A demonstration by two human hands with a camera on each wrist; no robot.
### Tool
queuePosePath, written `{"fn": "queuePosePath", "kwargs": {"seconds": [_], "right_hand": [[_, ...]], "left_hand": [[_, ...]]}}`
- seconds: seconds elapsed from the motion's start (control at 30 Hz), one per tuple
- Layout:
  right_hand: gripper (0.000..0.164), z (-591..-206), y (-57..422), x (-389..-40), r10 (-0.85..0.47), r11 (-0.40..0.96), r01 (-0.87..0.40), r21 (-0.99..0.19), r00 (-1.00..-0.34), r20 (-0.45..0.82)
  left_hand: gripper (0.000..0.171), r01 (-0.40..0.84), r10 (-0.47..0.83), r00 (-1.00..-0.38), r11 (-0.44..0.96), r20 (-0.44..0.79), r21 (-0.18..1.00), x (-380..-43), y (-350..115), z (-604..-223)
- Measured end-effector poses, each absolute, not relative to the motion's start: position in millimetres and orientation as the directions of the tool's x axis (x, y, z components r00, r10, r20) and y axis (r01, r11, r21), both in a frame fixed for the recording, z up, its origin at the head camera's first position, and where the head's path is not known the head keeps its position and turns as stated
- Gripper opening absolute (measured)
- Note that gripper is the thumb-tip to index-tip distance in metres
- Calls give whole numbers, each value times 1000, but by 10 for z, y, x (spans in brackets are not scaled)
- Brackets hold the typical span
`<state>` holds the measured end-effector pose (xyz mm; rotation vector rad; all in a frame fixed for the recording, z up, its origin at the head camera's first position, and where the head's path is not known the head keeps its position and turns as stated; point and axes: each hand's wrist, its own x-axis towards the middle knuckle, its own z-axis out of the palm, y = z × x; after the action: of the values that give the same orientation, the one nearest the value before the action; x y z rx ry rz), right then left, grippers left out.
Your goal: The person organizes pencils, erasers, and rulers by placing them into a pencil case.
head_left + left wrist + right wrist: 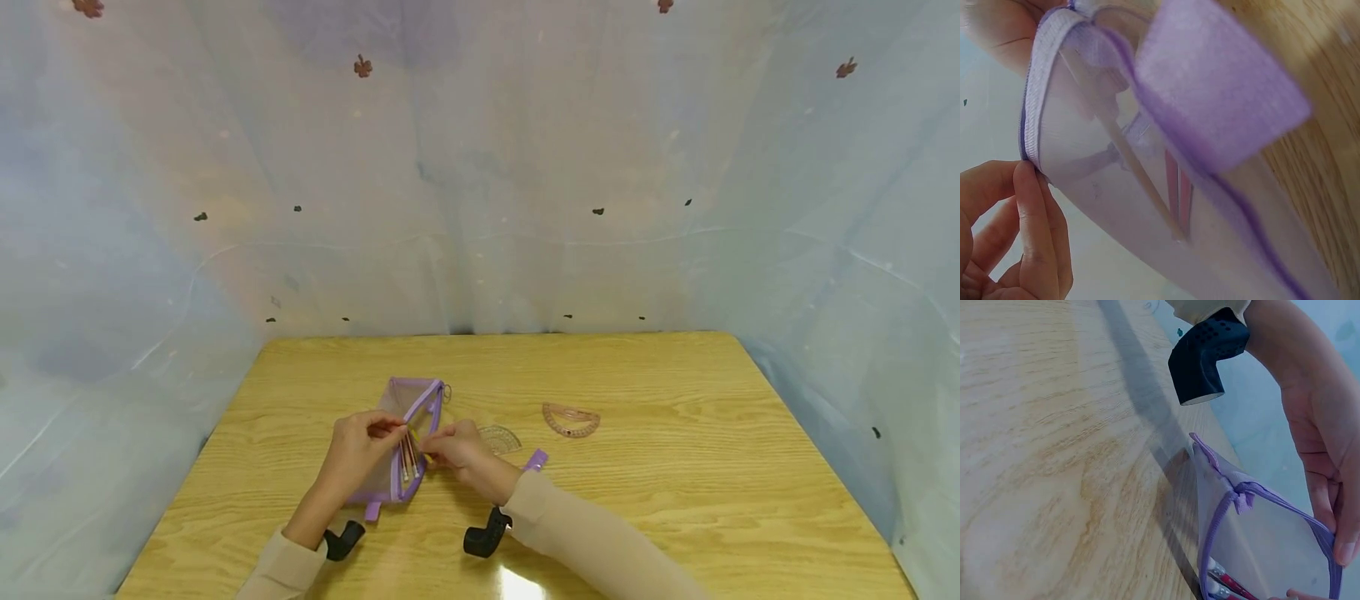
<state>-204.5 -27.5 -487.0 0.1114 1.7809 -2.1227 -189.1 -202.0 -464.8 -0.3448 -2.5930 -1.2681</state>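
Note:
A see-through mesh pencil pouch with purple trim lies on the table, its zip mouth spread apart. My left hand pinches one edge of the mouth; in the right wrist view the left hand grips that purple zip edge. At the mouth, my right hand pinches a thin yellow pencil. Through the mesh in the left wrist view, the pencil slants down inside the pouch, beside red pencils. White ends of the red pencils show in the opening.
A clear protractor lies just behind the right hand, partly covered. Farther right is a pinkish protractor. A purple strip shows beyond the right forearm. Black wrist mounts hang at both wrists. Patterned cloth surrounds the wooden table.

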Motion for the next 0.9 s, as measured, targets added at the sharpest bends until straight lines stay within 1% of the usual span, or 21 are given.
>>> {"fn": "queuePosePath", "kwargs": {"seconds": [0.2, 0.4, 0.9], "right_hand": [[7, -4877, -305, -2051, -219, -129, 319, -939, -933, -287], [6, -4855, -320, -2066, -218, -94, 303, -948, -936, -277], [9, -4859, -407, -2055, -253, -90, 309, -947, -927, -279]], "left_hand": [[5, 319, 114, -942, 588, 315, 743, -1891, -2016, -4640], [5, 304, 116, -949, 593, 294, 746, -1895, -2024, -4640], [5, 308, 113, -946, 600, 303, 738, -1897, -2016, -4648]]}}
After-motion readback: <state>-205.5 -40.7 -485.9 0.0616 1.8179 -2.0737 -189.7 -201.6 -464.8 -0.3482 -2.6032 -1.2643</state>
